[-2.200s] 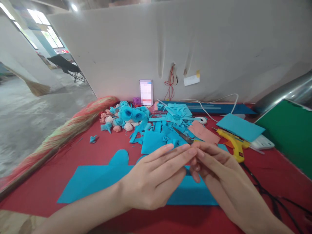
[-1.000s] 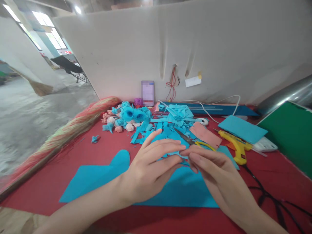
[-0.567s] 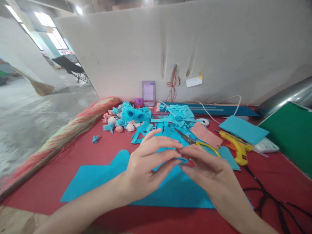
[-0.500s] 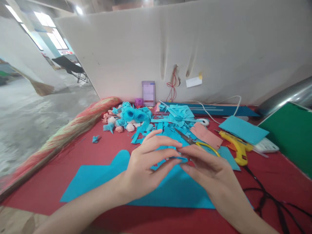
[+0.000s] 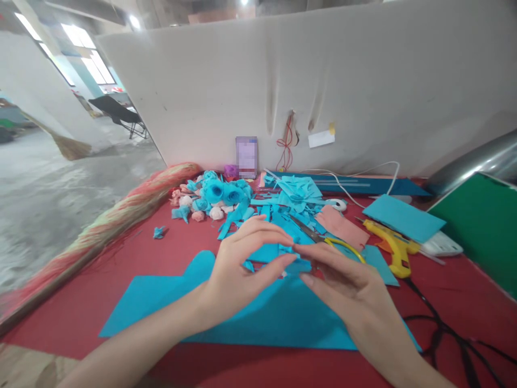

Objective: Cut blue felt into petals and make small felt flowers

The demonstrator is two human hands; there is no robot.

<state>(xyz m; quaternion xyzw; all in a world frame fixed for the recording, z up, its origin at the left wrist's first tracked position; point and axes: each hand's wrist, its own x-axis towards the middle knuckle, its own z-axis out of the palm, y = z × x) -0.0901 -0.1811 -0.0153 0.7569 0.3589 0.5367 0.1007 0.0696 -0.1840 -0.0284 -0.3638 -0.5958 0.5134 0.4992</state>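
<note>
My left hand (image 5: 238,272) and my right hand (image 5: 347,275) meet over the middle of the table. Between their fingertips is a small blue paper piece (image 5: 299,265), partly covered by the fingers. My left thumb presses along its near side while the left fingers arch above it. The right forefinger and thumb pinch it from the other side. Beneath both hands lies a large blue paper sheet (image 5: 283,323). Just beyond the fingers rest scissors with yellow handles (image 5: 343,245), their blades pointing away to the left.
Paper roses (image 5: 230,194) in blue, pink and white cluster at the back left, beside blue paper scraps (image 5: 299,194). On the right are a yellow glue gun (image 5: 398,253) with a black cord, a pink paper piece (image 5: 343,226) and a green board (image 5: 480,226). A phone (image 5: 246,156) leans against the wall.
The left fingers have lifted and drawn together, and the thumb has shifted up against the piece. More of the blue paper shows between my hands. The right hand has hardly moved.
</note>
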